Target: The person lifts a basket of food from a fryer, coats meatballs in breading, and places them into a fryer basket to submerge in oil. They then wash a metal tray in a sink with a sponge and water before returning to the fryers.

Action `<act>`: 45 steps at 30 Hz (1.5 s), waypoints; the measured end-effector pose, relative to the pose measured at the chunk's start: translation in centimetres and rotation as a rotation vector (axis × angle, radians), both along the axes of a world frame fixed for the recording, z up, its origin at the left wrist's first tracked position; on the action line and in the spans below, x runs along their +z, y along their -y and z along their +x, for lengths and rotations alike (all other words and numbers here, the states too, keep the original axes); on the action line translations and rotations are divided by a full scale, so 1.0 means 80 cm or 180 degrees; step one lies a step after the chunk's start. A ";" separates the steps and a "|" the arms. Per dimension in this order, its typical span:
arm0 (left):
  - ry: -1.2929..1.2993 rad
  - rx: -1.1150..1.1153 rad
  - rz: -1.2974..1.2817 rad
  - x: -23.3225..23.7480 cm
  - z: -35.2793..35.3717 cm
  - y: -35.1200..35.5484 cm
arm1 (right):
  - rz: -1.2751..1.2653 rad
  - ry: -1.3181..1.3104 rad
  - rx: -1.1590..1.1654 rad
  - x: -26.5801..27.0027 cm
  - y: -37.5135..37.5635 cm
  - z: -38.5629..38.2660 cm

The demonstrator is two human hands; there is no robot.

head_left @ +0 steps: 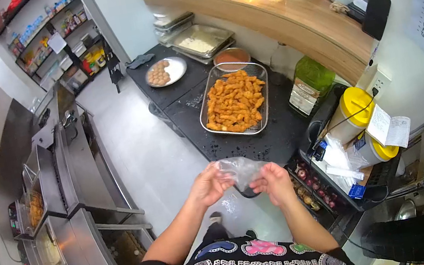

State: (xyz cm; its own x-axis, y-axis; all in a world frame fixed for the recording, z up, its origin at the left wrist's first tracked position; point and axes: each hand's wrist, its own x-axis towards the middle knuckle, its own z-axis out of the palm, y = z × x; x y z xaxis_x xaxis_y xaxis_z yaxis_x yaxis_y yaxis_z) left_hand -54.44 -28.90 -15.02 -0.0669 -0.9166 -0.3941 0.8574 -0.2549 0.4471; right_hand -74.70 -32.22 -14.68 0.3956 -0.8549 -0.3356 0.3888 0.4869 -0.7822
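Note:
A thin, crumpled clear plastic bag [242, 171] is stretched between my two hands, just off the near edge of the black counter. My left hand [210, 185] grips its left side, with the fingers partly hidden by the film. On the other side, my right hand [273, 182] pinches the bag between thumb and fingers. Beyond them, a wire mesh basket [203, 120] full of fried, orange-brown pieces [234, 100] rests on the counter, apart from both hands.
The black counter [185, 109] also bears a plate of round balls [159, 75], metal trays [204, 40], a bowl of reddish sauce [232, 58] and a green bottle [308, 84]. Yellow-lidded tubs [358, 107] stand right, above red onions [317, 182]. Steel fryers [74, 156] line the left.

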 end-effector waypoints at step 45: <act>0.7270 -0.1770 0.0923 0.039 0.771 0.376 | -0.0793 -0.4266 -0.1598 -0.110 0.758 0.441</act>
